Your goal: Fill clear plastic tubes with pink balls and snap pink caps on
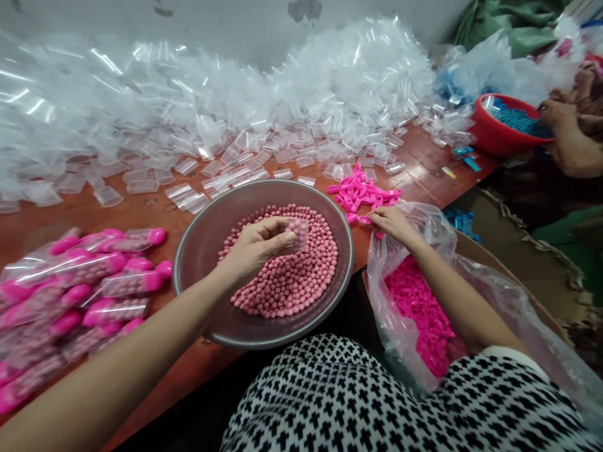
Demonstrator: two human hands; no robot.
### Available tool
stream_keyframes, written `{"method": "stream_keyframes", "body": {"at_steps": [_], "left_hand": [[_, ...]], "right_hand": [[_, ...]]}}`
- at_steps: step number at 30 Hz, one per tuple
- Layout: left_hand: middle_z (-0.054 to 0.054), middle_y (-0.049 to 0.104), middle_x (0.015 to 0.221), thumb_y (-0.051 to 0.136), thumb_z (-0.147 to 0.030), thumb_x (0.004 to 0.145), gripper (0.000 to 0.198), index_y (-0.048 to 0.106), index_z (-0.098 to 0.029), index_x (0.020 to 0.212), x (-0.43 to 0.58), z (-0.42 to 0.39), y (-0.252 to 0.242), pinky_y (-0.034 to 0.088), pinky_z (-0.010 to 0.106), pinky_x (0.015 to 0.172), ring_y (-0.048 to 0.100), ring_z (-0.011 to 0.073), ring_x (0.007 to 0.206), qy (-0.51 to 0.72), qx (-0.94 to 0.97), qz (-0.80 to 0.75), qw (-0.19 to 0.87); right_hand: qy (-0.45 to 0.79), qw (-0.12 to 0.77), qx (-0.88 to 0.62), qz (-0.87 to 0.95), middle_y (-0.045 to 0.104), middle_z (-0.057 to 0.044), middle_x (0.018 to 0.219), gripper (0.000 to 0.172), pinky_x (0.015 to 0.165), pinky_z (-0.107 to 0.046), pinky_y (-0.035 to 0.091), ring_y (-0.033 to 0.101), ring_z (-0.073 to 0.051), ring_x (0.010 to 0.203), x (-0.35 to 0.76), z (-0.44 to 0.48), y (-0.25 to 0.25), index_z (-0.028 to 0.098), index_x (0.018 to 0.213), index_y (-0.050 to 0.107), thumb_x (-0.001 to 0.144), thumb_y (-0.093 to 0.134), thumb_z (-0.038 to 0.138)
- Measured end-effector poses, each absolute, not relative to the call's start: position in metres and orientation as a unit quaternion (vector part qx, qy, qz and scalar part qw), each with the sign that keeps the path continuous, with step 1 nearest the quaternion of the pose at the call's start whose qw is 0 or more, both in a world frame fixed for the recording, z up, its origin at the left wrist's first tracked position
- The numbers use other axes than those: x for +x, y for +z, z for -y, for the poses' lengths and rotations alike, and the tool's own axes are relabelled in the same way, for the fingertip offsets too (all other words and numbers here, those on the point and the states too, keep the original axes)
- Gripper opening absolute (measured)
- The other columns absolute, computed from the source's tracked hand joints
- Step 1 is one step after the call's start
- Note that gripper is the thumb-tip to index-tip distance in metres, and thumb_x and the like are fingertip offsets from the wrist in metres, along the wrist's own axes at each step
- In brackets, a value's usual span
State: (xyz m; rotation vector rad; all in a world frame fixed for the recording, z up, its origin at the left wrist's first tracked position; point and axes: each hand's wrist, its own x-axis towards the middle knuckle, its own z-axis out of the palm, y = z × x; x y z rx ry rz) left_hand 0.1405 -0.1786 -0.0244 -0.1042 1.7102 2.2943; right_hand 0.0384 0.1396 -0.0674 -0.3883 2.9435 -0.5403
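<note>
My left hand (261,247) is over a wide grey bowl (193,263), closed on a clear plastic tube (298,235) with pink beads inside it. Round pink beads (287,282) cover much of the bowl's bottom. To the right of the bowl, the fingers of my right hand (390,223) pinch a bright pink plastic cap (364,220) at the edge of a small heap of pink caps (360,189). Below my right forearm, a clear plastic bag (389,320) holds many more pink pieces (419,314).
Filled tubes with pink ends (89,267) lie piled on the left of the red table (160,216). A large mound of clear tubes (226,94) lines the wall. At far right, another person's hands (560,116) are at a red bowl (499,135) of blue pieces.
</note>
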Motion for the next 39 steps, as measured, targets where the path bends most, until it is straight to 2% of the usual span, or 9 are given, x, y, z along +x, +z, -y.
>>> {"method": "stream_keyframes", "body": {"at_steps": [4, 8, 14, 19, 25, 27, 29, 33, 39], "left_hand": [[0.004, 0.076, 0.09, 0.09, -0.033, 0.067, 0.033, 0.078, -0.02, 0.095, 0.141, 0.18, -0.025, 0.062, 0.027, 0.079, 0.071, 0.0152, 0.08, 0.794, -0.042, -0.591, 0.14], [0.005, 0.076, 0.09, 0.09, -0.032, 0.066, 0.034, 0.079, -0.02, 0.095, 0.14, 0.181, -0.026, 0.062, 0.026, 0.076, 0.071, 0.0151, 0.079, 0.797, -0.053, -0.589, 0.126], [0.004, 0.076, 0.088, 0.089, -0.032, 0.068, 0.033, 0.079, -0.02, 0.097, 0.139, 0.181, -0.029, 0.062, 0.027, 0.078, 0.071, 0.015, 0.08, 0.792, -0.047, -0.594, 0.133], [0.007, 0.077, 0.097, 0.089, -0.03, 0.068, 0.036, 0.077, -0.018, 0.1, 0.14, 0.18, -0.027, 0.061, 0.031, 0.082, 0.072, 0.017, 0.083, 0.802, -0.047, -0.582, 0.128], [0.009, 0.076, 0.1, 0.089, -0.029, 0.064, 0.041, 0.075, -0.016, 0.101, 0.143, 0.181, -0.025, 0.059, 0.034, 0.085, 0.073, 0.0201, 0.088, 0.816, -0.029, -0.559, 0.143], [0.009, 0.076, 0.101, 0.088, -0.031, 0.066, 0.042, 0.075, -0.015, 0.103, 0.143, 0.181, -0.025, 0.058, 0.035, 0.087, 0.072, 0.0199, 0.089, 0.814, -0.012, -0.56, 0.152], [0.009, 0.075, 0.101, 0.088, -0.034, 0.067, 0.042, 0.074, -0.015, 0.103, 0.142, 0.181, -0.026, 0.058, 0.035, 0.086, 0.071, 0.0189, 0.088, 0.81, -0.003, -0.567, 0.149], [0.009, 0.074, 0.099, 0.084, -0.041, 0.071, 0.043, 0.073, -0.015, 0.103, 0.142, 0.179, -0.027, 0.057, 0.032, 0.079, 0.069, 0.0174, 0.085, 0.781, 0.026, -0.611, 0.129], [0.008, 0.075, 0.101, 0.073, -0.039, 0.078, 0.035, 0.075, -0.015, 0.103, 0.146, 0.178, -0.027, 0.053, 0.029, 0.082, 0.068, 0.0206, 0.093, 0.668, 0.121, -0.733, 0.038]], "right_hand": [[-0.157, 0.045, -0.121, -0.979, 0.055, -0.002, 0.055, 0.03, 0.055, -0.026, 0.028, 0.047, -0.013, 0.054, 0.036, -0.141, -0.068, 0.015, 0.058, 0.06, 0.082, 0.044, 0.023], [-0.126, 0.023, -0.105, -0.986, 0.062, -0.005, 0.062, 0.032, 0.059, -0.027, 0.03, 0.051, -0.015, 0.059, 0.039, -0.146, -0.064, 0.014, 0.066, 0.065, 0.086, 0.042, 0.024], [-0.06, -0.011, -0.072, -0.996, 0.073, -0.017, 0.092, 0.032, 0.072, -0.033, 0.04, 0.063, -0.027, 0.082, 0.042, -0.152, -0.063, 0.012, 0.096, 0.073, 0.091, 0.047, 0.03], [-0.025, -0.017, -0.271, -0.962, 0.07, -0.016, 0.119, 0.029, 0.09, -0.037, 0.045, 0.063, -0.029, 0.107, 0.041, -0.137, -0.066, 0.014, 0.117, 0.068, 0.094, 0.054, 0.026], [0.05, 0.001, -0.269, -0.962, 0.072, -0.017, 0.112, 0.031, 0.078, -0.037, 0.049, 0.066, -0.03, 0.097, 0.037, -0.132, -0.078, 0.014, 0.118, 0.069, 0.094, 0.051, 0.022], [-0.011, -0.036, -0.247, -0.968, 0.072, -0.018, 0.109, 0.031, 0.077, -0.039, 0.05, 0.067, -0.03, 0.094, 0.038, -0.133, -0.078, 0.012, 0.116, 0.07, 0.092, 0.055, 0.025], [-0.154, -0.076, -0.224, -0.959, 0.073, -0.015, 0.104, 0.035, 0.077, -0.04, 0.052, 0.067, -0.028, 0.09, 0.042, -0.129, -0.071, 0.013, 0.118, 0.069, 0.089, 0.061, 0.03], [-0.456, -0.028, -0.251, -0.853, 0.073, -0.005, 0.096, 0.041, 0.077, -0.036, 0.054, 0.066, -0.02, 0.083, 0.063, -0.094, -0.037, 0.022, 0.117, 0.07, 0.08, 0.075, 0.039], [-0.542, 0.042, -0.342, -0.766, 0.073, -0.004, 0.098, 0.034, 0.083, -0.035, 0.052, 0.065, -0.019, 0.09, 0.091, -0.034, 0.006, 0.024, 0.108, 0.075, 0.077, 0.081, 0.035]]}}
